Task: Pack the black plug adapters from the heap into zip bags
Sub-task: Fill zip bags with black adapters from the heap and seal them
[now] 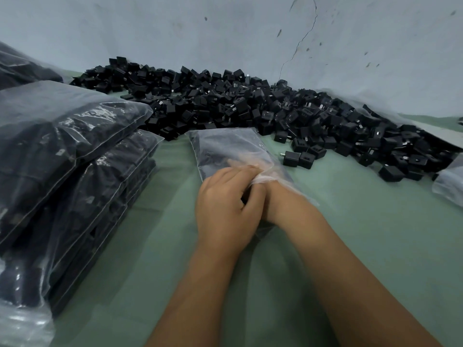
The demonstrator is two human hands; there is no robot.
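Surface: I see a pale green table top (350,234) that runs back to a cracked, blue-grey wall (225,28).
Heap: a long heap of small black cube-shaped plug adapters (238,106) lies along the far edge of the table against the wall, spreading down toward the right edge; a few adapters sit loose at its near fringe.
Bag in work: a clear plastic zip bag (225,146) lies flat mid-table, just before the heap, its closed end toward the heap and its mouth toward me; dark shapes show through the film, too blurred for me to count.
Left hand (225,204): it lies over the bag's mouth with fingers curled, gripping the bunched plastic there.
Right hand (253,169): it is pushed inside the bag past the wrist, seen only through the film; I cannot tell how its fingers lie.
Hands together: they touch at the bag's mouth, the left over the right wrist.
Packed bags: a stack of filled clear zip bags (70,156) stands along the left edge of the table, dark with adapters.
Other plastic: another clear bag (448,184) shows at the right edge.
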